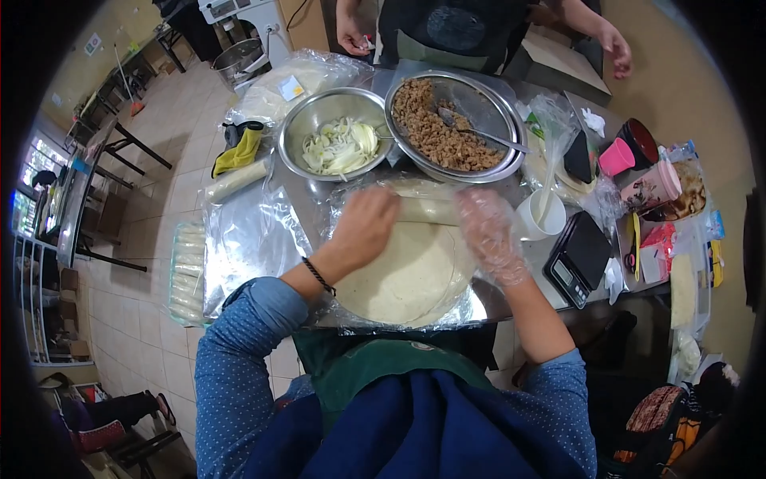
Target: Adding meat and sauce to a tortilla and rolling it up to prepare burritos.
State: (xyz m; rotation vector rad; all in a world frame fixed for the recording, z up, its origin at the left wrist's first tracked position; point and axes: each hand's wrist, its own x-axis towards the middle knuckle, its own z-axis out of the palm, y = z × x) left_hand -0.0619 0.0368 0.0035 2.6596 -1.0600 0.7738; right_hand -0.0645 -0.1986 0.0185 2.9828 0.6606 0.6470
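A stack of round, pale dough wrappers lies on clear plastic before me, with a partly rolled wrapper across its far edge. My left hand, bare, is at the left end of this roll. At the right end is my right hand in a clear plastic glove. Both sets of fingers are blurred and curled over the roll's ends. Beyond them stand a steel bowl of sliced onion and a steel bowl of brown minced filling with a metal spoon in it. A finished roll lies at the left.
A white cup with a utensil and a digital kitchen scale stand at the right, near a pink cup. A tray of rolls is at the left edge, near a yellow glove. Another person stands across the table.
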